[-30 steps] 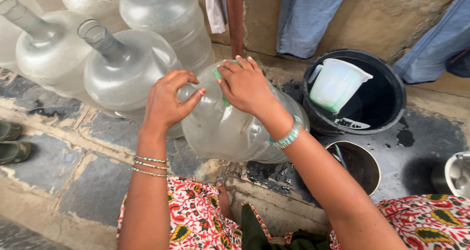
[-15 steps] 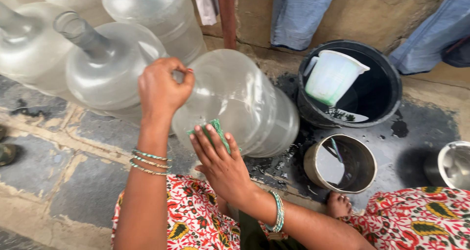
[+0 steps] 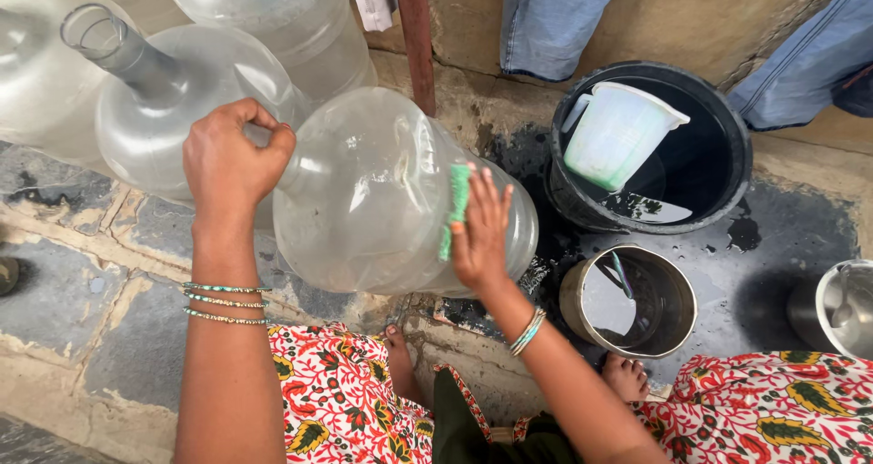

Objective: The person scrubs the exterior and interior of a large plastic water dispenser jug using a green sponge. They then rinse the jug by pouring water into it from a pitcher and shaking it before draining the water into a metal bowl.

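Observation:
A large clear plastic water jug (image 3: 364,200) lies on its side in front of me. My left hand (image 3: 232,159) is closed around its neck at the left end. My right hand (image 3: 480,232) presses a green scrub pad (image 3: 455,205) flat against the jug's right side, fingers spread over the pad. Bangles circle both wrists. My patterned red skirt (image 3: 346,400) and bare feet show below.
Several more clear jugs (image 3: 155,100) stand at the left and back. A black tub (image 3: 718,155) with water and a pale plastic pitcher (image 3: 614,132) sits at the right. A steel pot (image 3: 632,300) stands near my foot, another steel vessel (image 3: 841,305) at the right edge. Wet stone floor.
My right hand has slid with the green pad from the jug's near underside up and to the right along its side. The left hand stays on the neck.

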Demonstrator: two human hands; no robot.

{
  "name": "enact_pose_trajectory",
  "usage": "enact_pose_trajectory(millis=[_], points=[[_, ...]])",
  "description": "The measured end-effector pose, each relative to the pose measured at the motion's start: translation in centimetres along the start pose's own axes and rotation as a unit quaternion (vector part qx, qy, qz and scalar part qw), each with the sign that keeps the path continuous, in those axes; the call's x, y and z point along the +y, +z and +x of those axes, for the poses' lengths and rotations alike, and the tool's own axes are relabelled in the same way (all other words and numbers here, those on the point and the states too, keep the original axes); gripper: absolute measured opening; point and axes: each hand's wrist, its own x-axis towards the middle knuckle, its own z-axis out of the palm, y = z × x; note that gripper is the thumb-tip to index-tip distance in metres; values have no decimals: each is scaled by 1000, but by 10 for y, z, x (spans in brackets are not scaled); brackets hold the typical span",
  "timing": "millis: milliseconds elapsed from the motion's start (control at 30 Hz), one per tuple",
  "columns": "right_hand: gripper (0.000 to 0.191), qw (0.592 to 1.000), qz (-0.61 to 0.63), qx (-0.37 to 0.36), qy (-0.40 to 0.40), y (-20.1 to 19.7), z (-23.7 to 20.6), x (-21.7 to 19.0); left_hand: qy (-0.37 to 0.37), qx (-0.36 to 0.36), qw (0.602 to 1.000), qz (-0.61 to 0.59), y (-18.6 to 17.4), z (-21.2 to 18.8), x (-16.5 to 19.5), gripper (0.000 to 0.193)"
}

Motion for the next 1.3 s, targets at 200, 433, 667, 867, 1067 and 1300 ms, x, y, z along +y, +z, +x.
enact_pose_trajectory(millis=[200,433,667,867,1067,1300], points=[[61,996,-35,-16,85,-16,0,29,19,10,1000,-5,3,2,-4,16],[62,991,106,-81,13,-16,50,-54,61,30,998,5,5,-1,-12,17],[61,997,54,-45,29,-11,23,-20,39,18,999,-5,3,-6,-20,15],[63,989,2,21,147,-8,-37,68,9,8,1000,1,7,-4,-20,15],[69,932,90,54,346,4,-52,111,71,52,996,20,18,-3,-32,10],[77,675,440,-22,593,-9,-80,121,74,61,995,40,24,0,-39,9]])
